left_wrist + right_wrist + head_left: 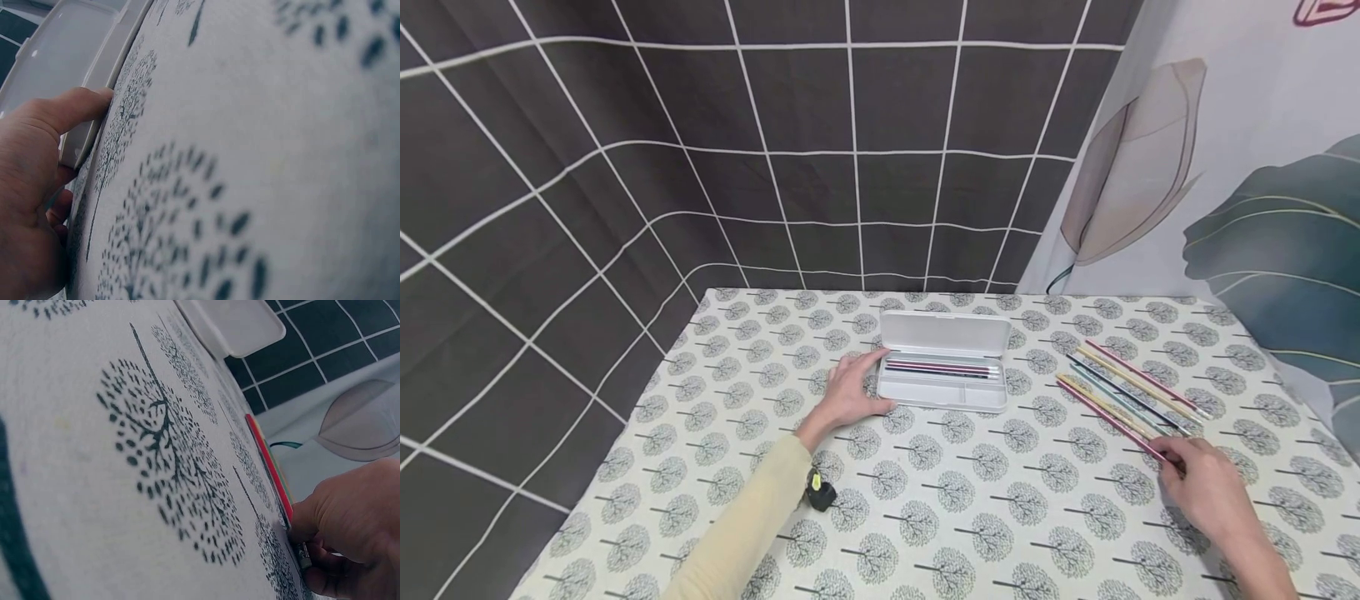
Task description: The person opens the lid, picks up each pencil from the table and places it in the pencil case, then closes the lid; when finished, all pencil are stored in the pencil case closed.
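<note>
A white pencil case (925,395) lies with its lid (945,333) raised, and several dark and red pencils (940,367) rest in its rear compartment. My left hand (850,393) holds the case's left end, thumb at the front corner and index finger near the hinge side; the thumb (94,103) touches the rim in the left wrist view. Over at the right, my right hand (1210,492) pinches the near end of a red pencil (1105,414) at the edge of a loose group. In the right wrist view, a pencil's eraser end (304,555) shows among the fingers.
Yellow, green, black and red pencils (1138,379) lie slanting beside the right hand. A small black object with a yellow patch (821,492) is by the left forearm. The tree-patterned tablecloth (955,533) reaches back to a dark checked curtain (895,192).
</note>
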Demonstrator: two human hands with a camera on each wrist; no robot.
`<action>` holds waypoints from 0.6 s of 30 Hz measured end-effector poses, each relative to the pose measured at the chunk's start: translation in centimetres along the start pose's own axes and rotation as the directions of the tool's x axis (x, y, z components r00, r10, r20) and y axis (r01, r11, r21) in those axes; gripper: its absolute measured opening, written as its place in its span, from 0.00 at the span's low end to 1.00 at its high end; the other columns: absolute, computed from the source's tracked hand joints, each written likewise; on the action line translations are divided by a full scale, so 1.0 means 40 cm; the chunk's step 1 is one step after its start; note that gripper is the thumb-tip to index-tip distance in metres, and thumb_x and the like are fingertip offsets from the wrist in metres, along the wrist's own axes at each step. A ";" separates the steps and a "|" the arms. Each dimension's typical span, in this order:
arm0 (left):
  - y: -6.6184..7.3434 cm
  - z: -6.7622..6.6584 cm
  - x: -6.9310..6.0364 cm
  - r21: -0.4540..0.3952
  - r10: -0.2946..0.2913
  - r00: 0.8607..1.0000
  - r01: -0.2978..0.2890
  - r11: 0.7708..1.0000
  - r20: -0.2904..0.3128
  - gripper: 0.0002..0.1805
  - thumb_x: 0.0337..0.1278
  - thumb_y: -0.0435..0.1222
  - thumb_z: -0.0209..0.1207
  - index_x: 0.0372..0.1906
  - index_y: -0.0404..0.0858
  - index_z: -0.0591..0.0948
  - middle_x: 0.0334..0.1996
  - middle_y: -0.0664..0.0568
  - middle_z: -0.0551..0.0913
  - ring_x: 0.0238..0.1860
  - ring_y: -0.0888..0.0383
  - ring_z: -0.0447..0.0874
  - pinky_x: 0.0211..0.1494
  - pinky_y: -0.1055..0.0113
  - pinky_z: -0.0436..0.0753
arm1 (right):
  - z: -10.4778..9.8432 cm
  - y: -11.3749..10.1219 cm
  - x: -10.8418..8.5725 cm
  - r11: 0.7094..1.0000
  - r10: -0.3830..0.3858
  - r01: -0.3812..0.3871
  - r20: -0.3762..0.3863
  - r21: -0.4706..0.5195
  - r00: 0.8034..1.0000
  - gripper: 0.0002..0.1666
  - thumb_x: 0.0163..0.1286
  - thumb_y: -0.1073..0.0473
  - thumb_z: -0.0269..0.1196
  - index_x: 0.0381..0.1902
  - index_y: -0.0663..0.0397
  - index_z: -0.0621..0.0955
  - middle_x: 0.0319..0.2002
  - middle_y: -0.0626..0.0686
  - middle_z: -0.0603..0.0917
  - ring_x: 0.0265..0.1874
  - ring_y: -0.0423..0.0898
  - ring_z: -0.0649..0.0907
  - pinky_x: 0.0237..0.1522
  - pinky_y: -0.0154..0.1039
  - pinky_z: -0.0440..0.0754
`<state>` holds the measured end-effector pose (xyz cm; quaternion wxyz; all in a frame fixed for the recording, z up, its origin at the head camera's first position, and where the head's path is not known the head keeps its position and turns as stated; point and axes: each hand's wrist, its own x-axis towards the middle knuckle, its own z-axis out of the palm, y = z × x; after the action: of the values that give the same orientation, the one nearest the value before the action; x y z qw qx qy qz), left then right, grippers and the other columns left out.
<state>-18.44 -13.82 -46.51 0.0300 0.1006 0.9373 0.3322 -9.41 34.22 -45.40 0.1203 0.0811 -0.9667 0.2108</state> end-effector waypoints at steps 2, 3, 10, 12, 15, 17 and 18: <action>0.000 0.000 0.000 0.001 0.004 1.000 -0.004 1.000 0.001 0.54 0.41 0.45 0.77 0.77 0.51 0.63 0.71 0.51 0.68 0.66 0.49 0.62 0.66 0.45 0.62 | 0.001 0.002 -0.001 1.000 -0.006 0.006 -0.004 0.003 1.000 0.16 0.53 0.78 0.63 0.42 0.68 0.83 0.30 0.57 0.79 0.26 0.53 0.77 0.26 0.48 0.73; 0.001 0.000 -0.001 0.000 0.006 1.000 -0.006 1.000 0.002 0.54 0.41 0.45 0.77 0.77 0.51 0.63 0.71 0.51 0.68 0.66 0.48 0.62 0.66 0.45 0.62 | 0.001 0.003 -0.002 1.000 -0.009 0.009 -0.004 0.004 1.000 0.17 0.53 0.78 0.63 0.42 0.68 0.83 0.30 0.57 0.79 0.26 0.52 0.76 0.26 0.48 0.72; 0.002 -0.001 -0.002 0.008 0.004 1.000 -0.004 1.000 0.006 0.54 0.41 0.45 0.77 0.77 0.50 0.62 0.72 0.51 0.68 0.66 0.48 0.62 0.67 0.45 0.61 | 0.002 0.004 -0.002 0.999 -0.032 0.032 -0.034 0.013 0.999 0.19 0.51 0.79 0.64 0.43 0.68 0.82 0.29 0.57 0.79 0.25 0.51 0.76 0.25 0.46 0.72; 0.003 -0.002 -0.002 0.009 0.005 1.000 -0.005 1.000 0.006 0.54 0.42 0.45 0.77 0.77 0.50 0.62 0.72 0.51 0.67 0.66 0.48 0.63 0.67 0.45 0.62 | 0.001 0.002 -0.001 0.999 -0.034 0.035 -0.045 0.014 0.998 0.19 0.50 0.79 0.64 0.43 0.68 0.83 0.30 0.59 0.80 0.25 0.51 0.76 0.24 0.46 0.72; 0.003 -0.002 -0.002 0.005 0.004 1.000 -0.004 1.000 0.004 0.54 0.42 0.45 0.77 0.77 0.50 0.63 0.72 0.51 0.67 0.65 0.49 0.63 0.67 0.45 0.62 | 0.001 -0.001 0.004 0.999 -0.036 0.037 -0.057 0.013 0.998 0.19 0.50 0.79 0.64 0.42 0.67 0.83 0.30 0.60 0.80 0.25 0.53 0.77 0.25 0.47 0.73; 0.004 -0.003 -0.002 0.003 0.001 1.000 -0.001 1.000 0.005 0.54 0.41 0.45 0.77 0.77 0.51 0.63 0.72 0.51 0.67 0.65 0.49 0.63 0.67 0.45 0.62 | 0.001 -0.004 0.007 0.999 -0.038 0.038 -0.061 0.014 0.997 0.19 0.50 0.79 0.64 0.42 0.67 0.83 0.30 0.59 0.80 0.25 0.53 0.77 0.24 0.47 0.73; 0.004 -0.003 -0.003 0.001 0.002 1.000 -0.002 1.000 0.004 0.54 0.41 0.45 0.77 0.77 0.51 0.63 0.72 0.51 0.68 0.65 0.49 0.63 0.66 0.45 0.63 | 0.001 -0.005 0.009 0.999 -0.038 0.039 -0.063 0.012 0.997 0.19 0.50 0.79 0.64 0.42 0.66 0.83 0.29 0.59 0.80 0.25 0.53 0.77 0.25 0.47 0.73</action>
<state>-18.33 -13.80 -46.33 0.0312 0.1021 0.9374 0.3314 -9.72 33.99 -45.28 0.1540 0.0939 -0.9593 0.2172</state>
